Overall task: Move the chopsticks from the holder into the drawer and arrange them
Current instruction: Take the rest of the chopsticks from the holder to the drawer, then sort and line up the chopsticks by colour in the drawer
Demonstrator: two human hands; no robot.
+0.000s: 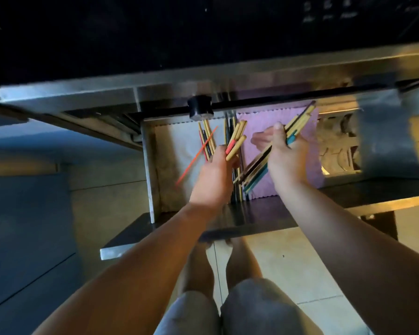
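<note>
An open metal drawer [148, 165] sits below the steel counter edge. My left hand [215, 175] grips a small bunch of yellow chopsticks [236, 139], one with a red end, above the drawer's middle. My right hand [286, 153] grips a larger bunch of chopsticks [257, 169] with yellow, dark and teal shafts, slanting across the pink liner [252, 151]. More chopsticks [206, 139] lie in the drawer's left part. A thin orange chopstick [196, 157] slants loose at the left, blurred. No holder is in view.
A black knob [200, 108] sits on the counter front above the drawer. A dark cooktop [203, 32] fills the top. To the right of the pink liner is a compartment with pale utensils [336, 146]. My legs stand on a tiled floor [312, 274] below.
</note>
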